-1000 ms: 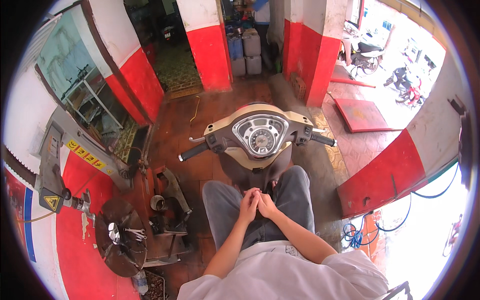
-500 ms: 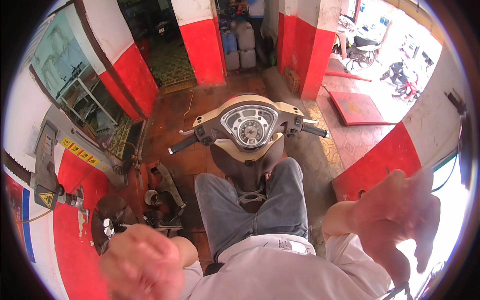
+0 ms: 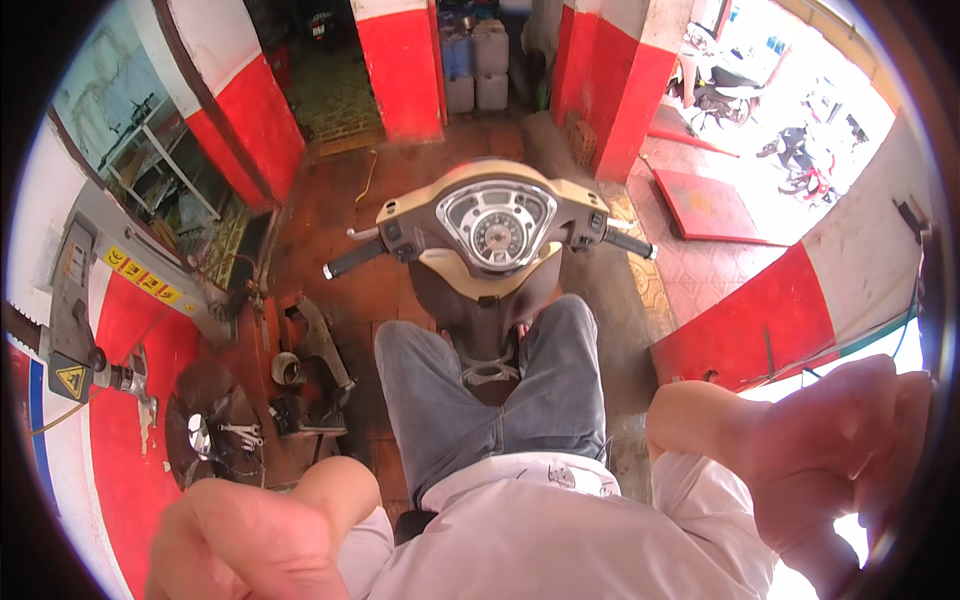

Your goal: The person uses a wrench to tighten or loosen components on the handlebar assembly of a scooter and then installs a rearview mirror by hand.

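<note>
My left hand (image 3: 245,545) looms at the lower left of the frame, its fingers bent inward and partly cut off by the lower edge; I cannot tell whether it is closed on something. My right hand (image 3: 835,450) fills the lower right, fingers curved toward the dark rim with a bright gap above the thumb; whether it grips anything I cannot tell either. My white shirt (image 3: 560,530) spreads along the bottom centre between them, and above it my grey trousers (image 3: 450,400) show with knees bent and apart.

The scooter (image 3: 487,285) stands at the centre of the frame, just past my knees, its cream and brown front ahead of both hands and well apart from them. Its left grip (image 3: 355,260) lies above and to the right of my left hand; its right grip (image 3: 630,242) is above and to the left of my right one.

At the left, beyond my left hand, two wrenches (image 3: 242,433) rest on a dark round disc (image 3: 185,440). Past my right hand runs a red-and-white wall (image 3: 750,320). Farther off, a red board (image 3: 705,205) lies at the upper right, jerrycans (image 3: 490,50) are stacked at the top centre, and a parked motorbike (image 3: 725,95) stands in the bright upper right.
</note>
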Available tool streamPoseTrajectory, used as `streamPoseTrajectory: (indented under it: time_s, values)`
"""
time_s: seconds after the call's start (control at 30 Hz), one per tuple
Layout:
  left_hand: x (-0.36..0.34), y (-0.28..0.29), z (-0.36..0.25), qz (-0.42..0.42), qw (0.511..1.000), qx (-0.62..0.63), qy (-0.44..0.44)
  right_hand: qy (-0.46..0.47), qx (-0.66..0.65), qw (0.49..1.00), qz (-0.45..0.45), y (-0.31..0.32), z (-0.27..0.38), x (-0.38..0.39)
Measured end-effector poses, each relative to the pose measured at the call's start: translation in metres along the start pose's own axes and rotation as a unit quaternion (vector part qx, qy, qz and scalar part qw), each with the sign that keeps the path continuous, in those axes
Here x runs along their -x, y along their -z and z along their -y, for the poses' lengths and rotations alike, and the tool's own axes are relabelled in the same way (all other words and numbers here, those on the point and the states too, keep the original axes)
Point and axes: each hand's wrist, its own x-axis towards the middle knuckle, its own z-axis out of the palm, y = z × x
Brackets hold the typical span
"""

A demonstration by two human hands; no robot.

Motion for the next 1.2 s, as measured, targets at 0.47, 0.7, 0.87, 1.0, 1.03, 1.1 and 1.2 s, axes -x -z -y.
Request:
streamPoseTrajectory:
  time_s: [0.47, 0.7, 0.87, 1.0, 1.03, 1.1, 1.2]
  values:
    - [0.102, 0.012, 0.108, -0.111, 0.967, -0.067, 0.219, -0.088, 0.130, 0.980, -0.123, 0.011, -0.064, 0.059]
    - [0.345, -0.006, 0.235, -0.212, 0.779, 0.043, 0.589, -0.619, 0.099, 0.759, -0.175, -0.017, -0.197, 0.348]
    - [0.435, -0.005, 0.238, -0.197, 0.780, -0.045, 0.592, -0.637, 0.184, 0.730, -0.163, -0.053, -0.178, 0.421]
    - [0.442, 0.005, 0.239, -0.225, 0.771, -0.005, 0.596, -0.659, 0.039, 0.713, -0.236, -0.047, -0.178, 0.418]
    - [0.434, 0.001, 0.238, -0.214, 0.744, 0.001, 0.633, -0.648, 0.116, 0.727, -0.193, -0.036, -0.180, 0.430]
    - [0.431, 0.000, 0.236, -0.193, 0.708, -0.005, 0.680, -0.644, 0.148, 0.731, -0.173, -0.025, -0.181, 0.445]
    - [0.432, 0.000, 0.236, -0.181, 0.705, -0.010, 0.686, -0.664, 0.121, 0.718, -0.171, -0.030, -0.182, 0.442]
